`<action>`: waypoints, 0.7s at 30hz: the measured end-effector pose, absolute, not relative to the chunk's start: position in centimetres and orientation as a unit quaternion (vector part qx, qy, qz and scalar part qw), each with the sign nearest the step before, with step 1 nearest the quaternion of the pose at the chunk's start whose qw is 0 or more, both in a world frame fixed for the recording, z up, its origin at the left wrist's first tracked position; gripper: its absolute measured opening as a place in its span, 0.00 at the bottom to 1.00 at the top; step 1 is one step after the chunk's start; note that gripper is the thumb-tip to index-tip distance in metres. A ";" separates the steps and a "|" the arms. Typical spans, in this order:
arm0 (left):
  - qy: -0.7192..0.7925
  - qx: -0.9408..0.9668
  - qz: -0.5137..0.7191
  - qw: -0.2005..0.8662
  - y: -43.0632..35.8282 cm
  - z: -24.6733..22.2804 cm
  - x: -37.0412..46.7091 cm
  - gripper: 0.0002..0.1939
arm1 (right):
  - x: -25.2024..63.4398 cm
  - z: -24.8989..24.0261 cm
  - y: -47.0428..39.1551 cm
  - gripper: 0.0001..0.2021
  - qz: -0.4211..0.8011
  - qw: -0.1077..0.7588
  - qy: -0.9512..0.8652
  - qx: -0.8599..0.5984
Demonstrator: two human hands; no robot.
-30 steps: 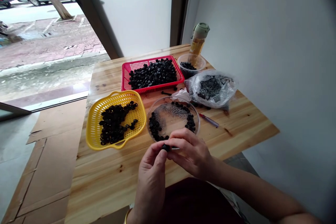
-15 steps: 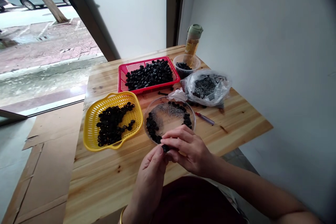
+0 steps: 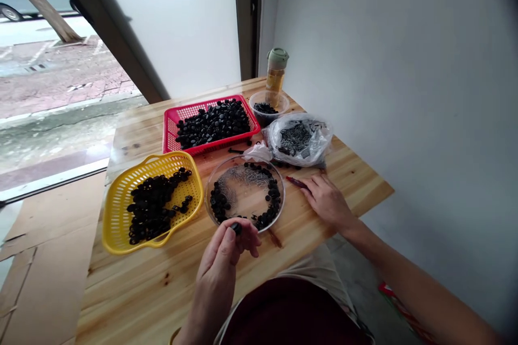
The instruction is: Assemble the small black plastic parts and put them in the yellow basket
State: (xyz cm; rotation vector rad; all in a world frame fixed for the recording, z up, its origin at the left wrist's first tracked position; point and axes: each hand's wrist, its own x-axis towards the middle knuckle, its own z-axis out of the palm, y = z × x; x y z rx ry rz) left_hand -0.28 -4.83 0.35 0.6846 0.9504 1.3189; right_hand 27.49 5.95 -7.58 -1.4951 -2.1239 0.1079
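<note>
Between the thumb and fingers of my left hand [image 3: 220, 259] is a small round black plastic piece [image 3: 236, 228], held just above the near rim of a clear round tray [image 3: 246, 194]. Round black pieces and many thin metal pins lie inside that tray, mostly along its edge. My right hand [image 3: 327, 200] rests on the wood right of the tray, its fingers closed over a slim red-tipped tool [image 3: 297, 181]. The tool lies at table level, and its rear part is hidden under the fingers.
A yellow basket [image 3: 111, 221] of black parts stands left, a red basket [image 3: 172, 118] of black discs behind. Further right are a plastic bag [image 3: 321, 137] of dark parts, a clear tub [image 3: 285, 105] and a drink bottle [image 3: 276, 70]. A wall borders the right.
My right hand has left the black piece and moved right, onto the slim tool. My left hand keeps the piece. The view has swung slightly to the right.
</note>
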 end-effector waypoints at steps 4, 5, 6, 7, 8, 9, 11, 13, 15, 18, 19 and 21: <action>0.422 0.262 0.593 0.634 -4.6 0.4 -0.7 0.18 | 27.1 -5.0 4.1 0.09 0.101 0.301 -0.749 -0.582; 0.419 0.259 0.597 0.633 -4.5 0.4 -0.9 0.17 | 27.1 -3.9 3.3 0.08 0.142 0.307 -0.728 -0.596; 0.414 0.259 0.601 0.633 -4.5 0.4 -1.1 0.17 | 27.1 -2.7 2.5 0.08 0.183 0.313 -0.713 -0.599; 0.409 0.261 0.603 0.633 -4.4 0.3 -1.3 0.16 | 27.1 -1.5 1.7 0.10 0.228 0.315 -0.712 -0.585; 0.404 0.264 0.605 0.633 -4.3 0.3 -1.4 0.15 | 27.0 -0.5 1.2 0.11 0.260 0.320 -0.721 -0.557; 0.402 0.267 0.607 0.632 -4.2 0.1 -1.4 0.15 | 26.8 0.2 0.8 0.11 0.272 0.323 -0.732 -0.534; 0.406 0.272 0.606 0.628 -4.1 -0.3 -1.1 0.14 | 26.2 0.7 0.7 0.12 0.269 0.328 -0.755 -0.500; 0.419 0.276 0.605 0.618 -4.3 -0.9 -0.3 0.14 | 25.1 -0.2 1.1 0.12 0.261 0.334 -0.764 -0.487; 0.432 0.283 0.621 0.590 -4.8 -1.4 0.8 0.13 | 23.8 -2.2 1.2 0.13 0.255 0.365 -0.759 -0.475; 0.432 0.302 0.668 0.526 -6.0 -2.1 1.4 0.12 | 22.5 -5.4 -0.9 0.13 0.207 0.477 -0.717 -0.465; 0.432 0.307 0.679 0.507 -6.4 -2.2 1.1 0.11 | 22.4 -6.2 -2.3 0.13 0.207 0.496 -0.711 -0.453; 0.446 0.315 0.685 0.482 -7.2 -2.5 -0.1 0.11 | 22.7 -7.1 -5.3 0.15 0.232 0.491 -0.730 -0.415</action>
